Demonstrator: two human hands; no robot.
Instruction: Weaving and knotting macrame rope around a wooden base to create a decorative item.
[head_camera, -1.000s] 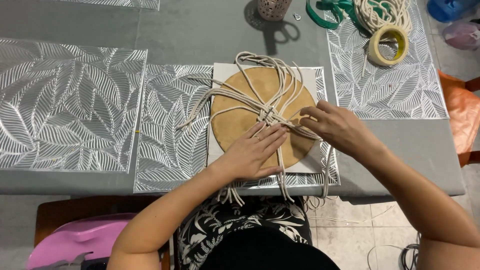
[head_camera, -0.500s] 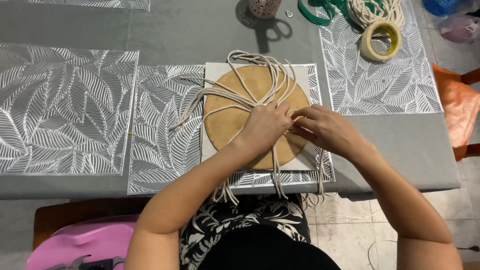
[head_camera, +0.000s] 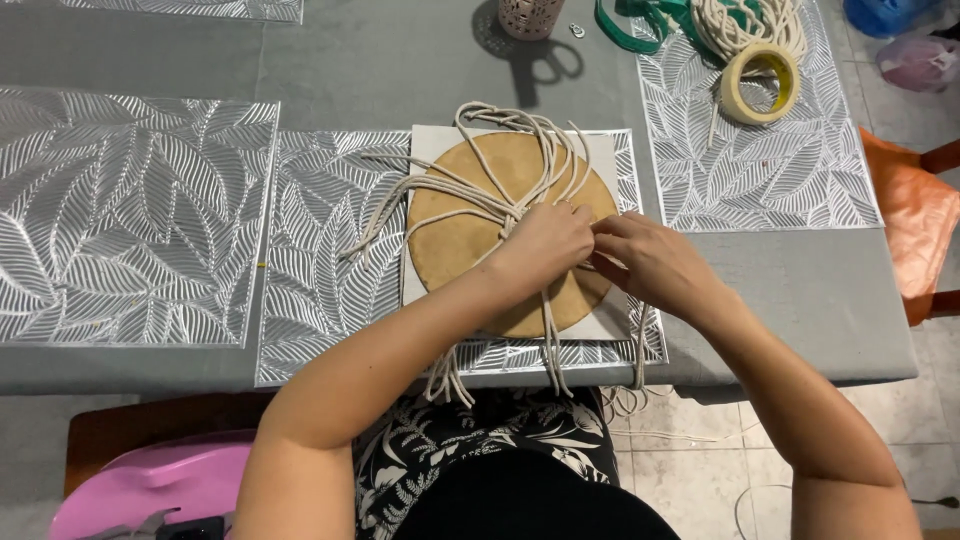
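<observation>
cream cords (head_camera: 470, 190) fan over round board (head_camera: 470, 235) at table's near edge. left hand (head_camera: 545, 240) and right hand (head_camera: 650, 260) pinch strands at the knot. soft, light, limp; likely best gripped close to the knot.

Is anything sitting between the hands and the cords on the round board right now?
Nothing visible does. The left hand and right hand rest directly on the cream cords over the round board; whether the fingers pinch a strand is hidden.

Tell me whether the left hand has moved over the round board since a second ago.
Yes. The left hand has moved up from the round board's near edge to its middle, beside the right hand.
</observation>
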